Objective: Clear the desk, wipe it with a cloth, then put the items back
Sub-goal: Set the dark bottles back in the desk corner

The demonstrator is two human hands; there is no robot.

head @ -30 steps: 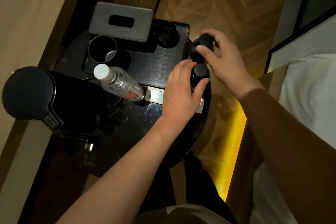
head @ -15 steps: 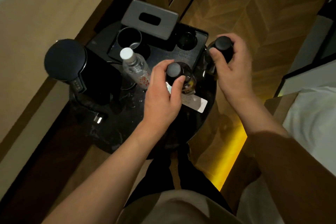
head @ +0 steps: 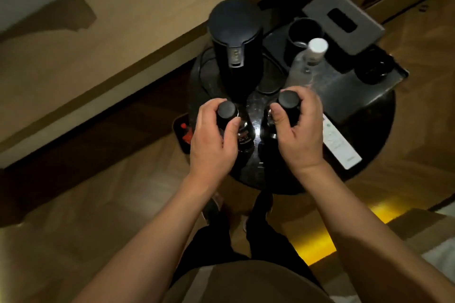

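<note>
Both hands are busy over the round black glossy table (head: 369, 145). The left hand (head: 211, 140) grips a dark glass bottle with a black cap (head: 242, 135) by its neck, and the right hand (head: 299, 130) grasps a second black-capped dark bottle (head: 288, 103) the same way; in this dim light it's hard to tell whether either base touches the tabletop. Just behind them stands the tall black electric kettle (head: 234, 39). To its right, a clear plastic water bottle with a white cap (head: 307, 61) stands by the black rectangular tray (head: 344, 96), which carries a black cup (head: 304, 32) and a grey tissue box (head: 342, 19). A white card (head: 341, 142) lies beside the right hand.
</note>
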